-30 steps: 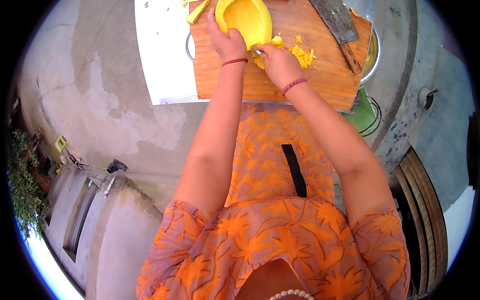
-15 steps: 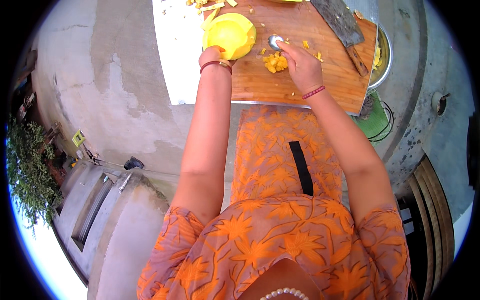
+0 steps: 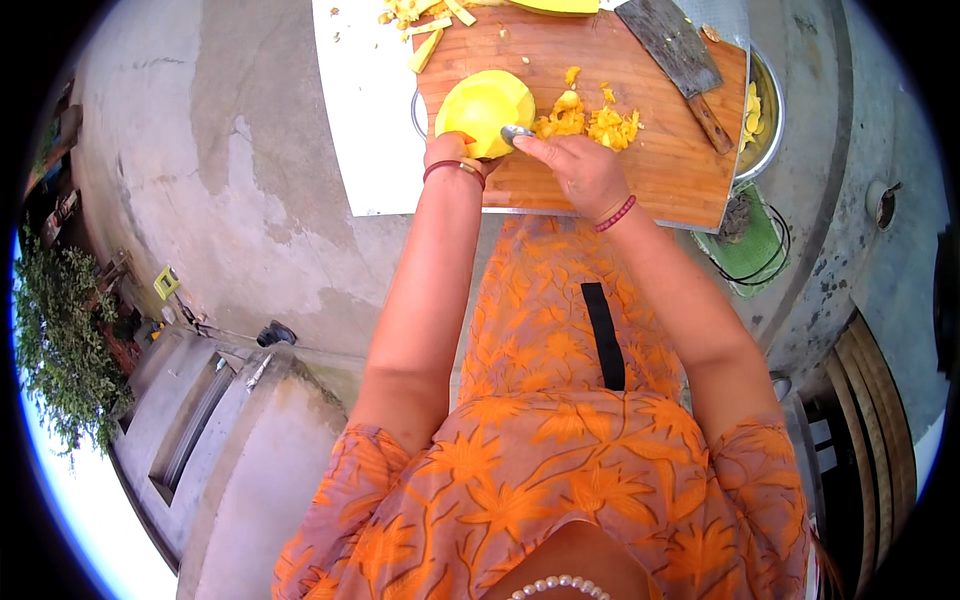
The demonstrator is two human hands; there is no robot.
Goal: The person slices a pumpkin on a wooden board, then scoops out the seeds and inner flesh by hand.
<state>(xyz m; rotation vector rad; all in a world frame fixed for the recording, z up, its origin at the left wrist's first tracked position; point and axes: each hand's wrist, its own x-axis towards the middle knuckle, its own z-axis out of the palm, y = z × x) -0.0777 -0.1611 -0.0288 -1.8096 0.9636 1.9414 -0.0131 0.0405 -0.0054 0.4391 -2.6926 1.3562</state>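
Observation:
My left hand point(image 3: 456, 150) is closed on the near rim of a hollowed yellow pumpkin piece point(image 3: 484, 104), with its bowl-like inside facing up. In my right hand point(image 3: 588, 175) is a metal spoon point(image 3: 514, 133), its bowl at the pumpkin's right edge. Beside the spoon, stringy orange pumpkin pulp point(image 3: 566, 115) lies in loose heaps on the wooden cutting board point(image 3: 680, 188). The fingers under the pumpkin are partly hidden.
A cleaver point(image 3: 675, 50) with a wooden handle lies at the board's right. Beyond that edge stands a metal bowl point(image 3: 768, 140) holding yellow pieces. Cut yellow strips point(image 3: 425, 52) and scraps lie at the far left. A green basket point(image 3: 755, 250) sits below the table's right corner.
The pumpkin piece has moved right and nearer in my left hand. My right hand has brought the spoon left to its edge. More orange pulp now lies on the board.

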